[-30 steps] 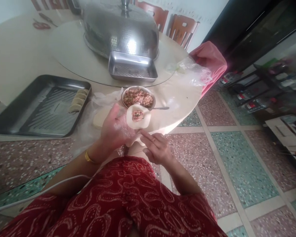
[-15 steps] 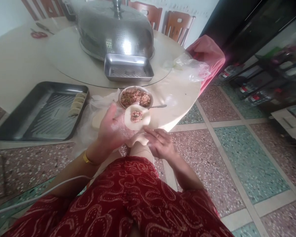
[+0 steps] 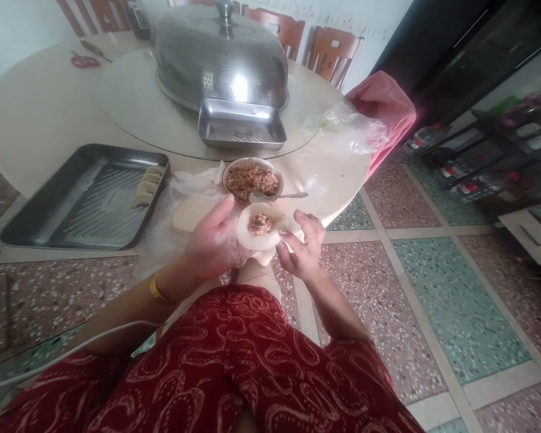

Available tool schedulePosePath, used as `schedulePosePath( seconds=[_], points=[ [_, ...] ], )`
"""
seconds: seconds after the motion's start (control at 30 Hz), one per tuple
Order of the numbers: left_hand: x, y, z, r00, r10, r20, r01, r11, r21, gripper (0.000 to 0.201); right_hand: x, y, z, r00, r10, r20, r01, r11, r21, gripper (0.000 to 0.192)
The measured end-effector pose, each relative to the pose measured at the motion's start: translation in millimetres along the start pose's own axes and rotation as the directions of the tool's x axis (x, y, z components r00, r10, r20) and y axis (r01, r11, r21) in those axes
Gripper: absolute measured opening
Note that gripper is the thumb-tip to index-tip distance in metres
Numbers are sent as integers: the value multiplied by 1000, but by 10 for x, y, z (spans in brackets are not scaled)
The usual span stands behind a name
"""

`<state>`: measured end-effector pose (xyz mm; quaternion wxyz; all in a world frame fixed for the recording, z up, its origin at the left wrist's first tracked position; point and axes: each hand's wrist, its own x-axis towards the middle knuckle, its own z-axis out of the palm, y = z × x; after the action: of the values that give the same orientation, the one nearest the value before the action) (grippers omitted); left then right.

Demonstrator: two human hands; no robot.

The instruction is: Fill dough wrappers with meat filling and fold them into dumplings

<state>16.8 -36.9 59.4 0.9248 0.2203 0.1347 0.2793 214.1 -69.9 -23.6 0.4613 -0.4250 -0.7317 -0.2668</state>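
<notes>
Head view, and it's the only one. The left hand [image 3: 214, 240] is cupped palm-up, open, with a round wrapper [image 3: 258, 227] lying on its fingers, a lump of filling [image 3: 260, 224] sitting in the wrapper's middle. The thumb stands up at the hand's 12 o'clock, clear of the dough. The right hand [image 3: 303, 248] is at the wrapper's 3 o'clock, fingers loosely curled, fingertips [image 3: 285, 236] just at the wrapper's edge (whether they pinch it or only touch, I cannot tell).

At 12 o'clock from the wrapper sits the bowl [image 3: 252, 179] of minced filling, just beside it, with a spoon [image 3: 279, 196] resting across the bowl's near rim, handle pointing to 3 o'clock. At 9 o'clock from the hands lies a stack of wrappers [image 3: 190, 213] on clear plastic. Further out at 9 o'clock is a dark tray [image 3: 81, 201], and a short row of folded dumplings [image 3: 146, 186] lines its right end.

Toward 12 o'clock on the round table [image 3: 36, 120] stands a big perforated steel dome [image 3: 220, 57], a small steel pan [image 3: 241, 124] touching its near side. A pink cloth [image 3: 383, 108] hangs at the table's 2 o'clock edge, crumpled plastic beside it. Red patterned clothing [image 3: 234, 367] fills the bottom at 6 o'clock.
</notes>
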Motion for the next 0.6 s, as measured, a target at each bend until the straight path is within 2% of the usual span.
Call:
schedulePosePath(
  seconds=[0.13, 0.27, 0.43, 0.53, 0.6],
  points=[
    [-40, 26, 15, 999, 3, 38, -2, 1000, -12, 69, 0, -7, -12, 1000, -5, -20, 6, 997, 76, 52],
    [-65, 36, 27, 998, 5, 60, -5, 1000, 9, 64, 61, -29, -18, 994, -21, -110, 37, 988, 151, 44],
    [-64, 20, 56, 999, 23, 45, -26, 997, 70, 59, 214, -65, 9, 968, -103, -227, 131, 985, 109, 32],
    [-51, -12, 52, 1000, 26, 12, -28, 987, 160, 54, 231, -75, 12, 965, -150, -215, 181, 974, 134, 28],
    [-37, -52, 2, 999, 48, -5, -45, 969, 244, 49, 185, -78, 7, 970, -183, -161, 206, 969, 138, 28]
  ],
)
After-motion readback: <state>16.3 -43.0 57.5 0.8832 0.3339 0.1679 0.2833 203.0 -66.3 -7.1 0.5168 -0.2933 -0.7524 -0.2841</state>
